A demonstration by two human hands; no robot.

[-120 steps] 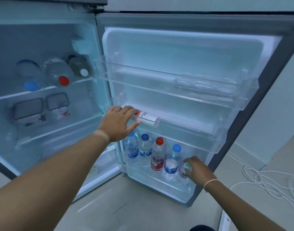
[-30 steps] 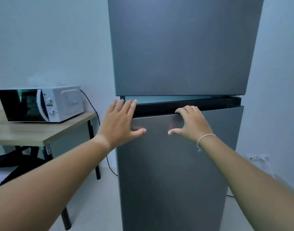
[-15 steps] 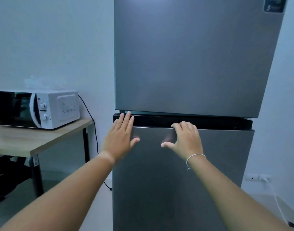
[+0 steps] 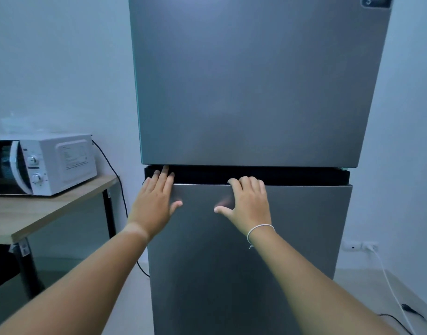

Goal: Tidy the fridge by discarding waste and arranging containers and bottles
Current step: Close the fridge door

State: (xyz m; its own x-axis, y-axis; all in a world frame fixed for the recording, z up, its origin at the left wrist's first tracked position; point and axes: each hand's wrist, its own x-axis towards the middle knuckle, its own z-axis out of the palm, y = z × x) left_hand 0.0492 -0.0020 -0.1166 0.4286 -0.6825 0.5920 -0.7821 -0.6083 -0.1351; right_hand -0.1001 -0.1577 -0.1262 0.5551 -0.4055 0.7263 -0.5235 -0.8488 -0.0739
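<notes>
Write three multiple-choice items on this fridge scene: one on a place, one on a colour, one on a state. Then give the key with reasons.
1. Where does the microwave stand?
A. On the wooden table left of the fridge
B. On top of the fridge
C. On the floor

2. What colour is the band on the right wrist?
A. Red
B. White
C. Black

3. What state is the lower fridge door in?
A. Wide open
B. Removed
C. Closed

Key:
1 A, the microwave rests on the wooden table beside the fridge.
2 B, a thin white band circles the wrist behind the right hand.
3 C, the lower fridge door sits flush, with the left hand and right hand flat on it.
</notes>
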